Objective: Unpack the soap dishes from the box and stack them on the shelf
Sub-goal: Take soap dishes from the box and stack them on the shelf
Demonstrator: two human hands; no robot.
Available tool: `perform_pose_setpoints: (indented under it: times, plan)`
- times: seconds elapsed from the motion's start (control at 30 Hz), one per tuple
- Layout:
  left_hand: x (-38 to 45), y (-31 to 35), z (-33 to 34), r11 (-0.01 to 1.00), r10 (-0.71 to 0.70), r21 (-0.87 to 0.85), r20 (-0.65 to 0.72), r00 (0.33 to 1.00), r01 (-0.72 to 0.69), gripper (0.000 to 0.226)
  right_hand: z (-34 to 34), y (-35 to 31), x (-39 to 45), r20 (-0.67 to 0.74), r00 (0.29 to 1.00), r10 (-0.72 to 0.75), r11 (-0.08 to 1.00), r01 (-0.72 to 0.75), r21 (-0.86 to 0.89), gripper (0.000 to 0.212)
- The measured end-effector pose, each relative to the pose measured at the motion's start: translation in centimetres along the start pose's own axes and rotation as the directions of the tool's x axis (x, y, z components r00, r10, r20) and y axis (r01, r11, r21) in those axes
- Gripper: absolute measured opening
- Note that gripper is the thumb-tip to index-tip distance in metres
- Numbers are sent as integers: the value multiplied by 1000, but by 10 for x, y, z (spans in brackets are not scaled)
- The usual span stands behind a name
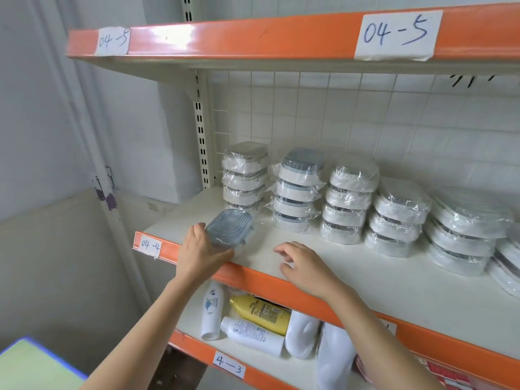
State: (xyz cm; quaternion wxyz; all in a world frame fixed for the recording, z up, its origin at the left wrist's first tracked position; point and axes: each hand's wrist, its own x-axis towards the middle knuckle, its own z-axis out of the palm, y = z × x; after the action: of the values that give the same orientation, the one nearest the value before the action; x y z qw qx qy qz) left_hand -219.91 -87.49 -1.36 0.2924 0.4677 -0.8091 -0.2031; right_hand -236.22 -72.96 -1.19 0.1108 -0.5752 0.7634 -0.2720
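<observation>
Soap dish (229,230) in left hand (201,256)

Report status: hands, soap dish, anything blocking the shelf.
Left hand grips soap dish at shelf front edge. Right hand open, empty, hovering over shelf. Stacks stand behind; bare space beside the dish.

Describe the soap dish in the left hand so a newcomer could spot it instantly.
Find the middle shelf, labelled 04-4 on its orange edge. At its front left corner, ahead of the back-row stacks, the left hand grips a single soap dish. It alone sits unstacked, its ridged blue-grey lid facing up.
</observation>
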Motion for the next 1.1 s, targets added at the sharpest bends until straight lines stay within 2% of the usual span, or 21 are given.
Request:
perform_pose_setpoints:
  times: [0.13, 0.27, 0.43, 0.53, 0.6, 0.67, 0.8, 0.9, 0.97, 1.1]
  plan:
    - [15, -13, -10, 999, -29, -15, 46, 999, 30, 67, -1, -1, 1, 8, 1000, 4, 1000, -4, -23, 38]
    - [17, -11, -10, 999, -41, -4, 75, 996, 42, 67, -3, 3, 0, 2, 1000, 6, 997, -6, -76, 38]
    - [-9, -4, -9, 999, 7, 44, -43, 999, -5, 63, -3, 8, -6, -29, 999, 37, 964, -43, -262, 39]
    - [-27, -2, -13, 995, 57, 84, -97, 994, -49, 56, -5, 10, -13, -80, 996, 41, 958, -62, -280, 38]
    - [-42, 2, -18, 998, 51, 34, -115, 992, -47, 50, -7, 11, -21, -131, 990, 50, 980, -74, -182, 37]
    - [-62, 8, -26, 994, 12, -102, -137, 991, -26, 42, -10, 9, -34, -227, 970, 85, 996, -79, 32, 34]
    - [-119, 18, -49, 906, -173, -415, -173, 970, 87, 23, -20, 2, -77, -364, 904, 224, 877, -24, 480, 24]
    - [-165, 18, -59, 811, -325, -562, -201, 924, 163, 12, -18, 5, -111, -333, 896, 294, 733, 12, 681, 11]
    - [-193, 21, -64, 730, -417, -654, -198, 887, 198, 10, -14, 8, -129, -294, 898, 326, 676, -4, 737, 7]
    - [-238, 27, -71, 652, -528, -715, -188, 828, 253, 12, -6, 7, -150, -197, 921, 336, 595, -45, 803, 17]
